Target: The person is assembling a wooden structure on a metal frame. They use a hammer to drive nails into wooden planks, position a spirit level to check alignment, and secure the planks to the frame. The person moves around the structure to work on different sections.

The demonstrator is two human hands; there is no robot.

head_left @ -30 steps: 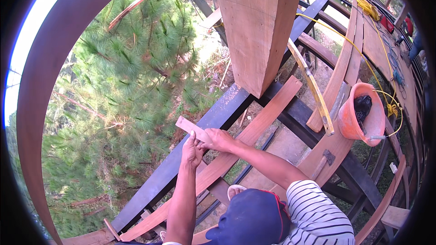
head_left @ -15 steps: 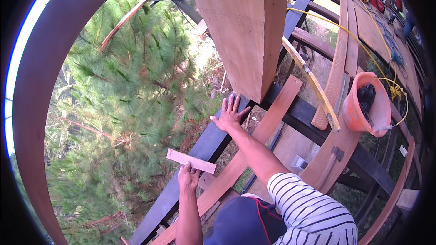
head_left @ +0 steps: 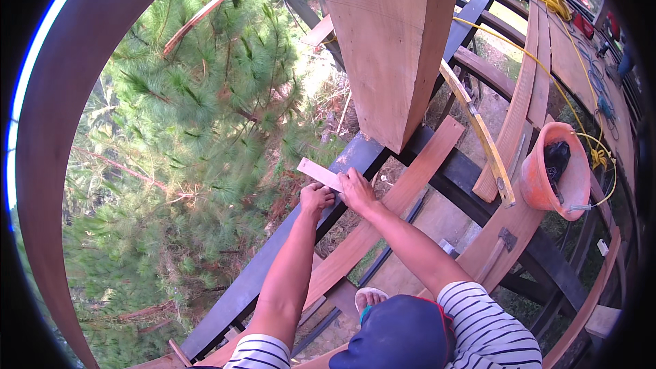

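Past a dark blue cap [head_left: 396,333], the left hand [head_left: 317,198] has curled fingers against the lower edge of a small wooden strip [head_left: 320,173]; the right hand [head_left: 357,190] pinches its right end, over a dark beam [head_left: 239,292]; farther off rise a broad wooden post [head_left: 383,55] and green pine branches [head_left: 198,89]

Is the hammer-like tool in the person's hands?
No, the hammer-like tool lies on a wide board, while the left hand and right hand are at a small wooden strip.
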